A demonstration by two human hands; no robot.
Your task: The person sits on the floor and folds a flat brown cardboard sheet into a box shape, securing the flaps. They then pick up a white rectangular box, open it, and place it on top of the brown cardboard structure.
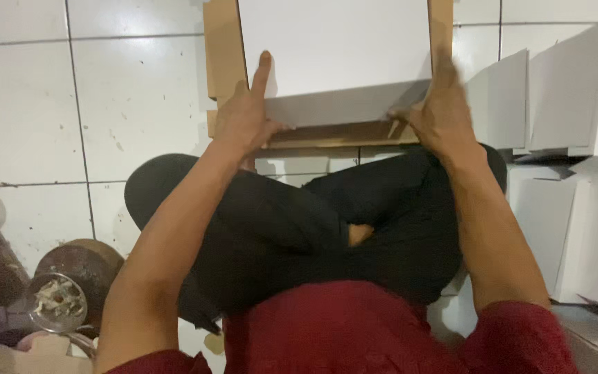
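Red sleeves frame the near edge, above black trousers on crossed legs. Low at the left a small glass bowl (55, 302) of pale scraps leans against a brown round pot (90, 262) on the white tiled floor (140, 97). Past the knees, the left hand (245, 118) lies flat on a white sheet (333, 48), forefinger stretched along its left edge, grip open and pressing. The right hand (443, 111) pinches the sheet's near right corner, grip closed on it. The sheet rests inside a brown wooden frame (223, 48) on the floor. White folded boxes (562, 90) stack at the right.
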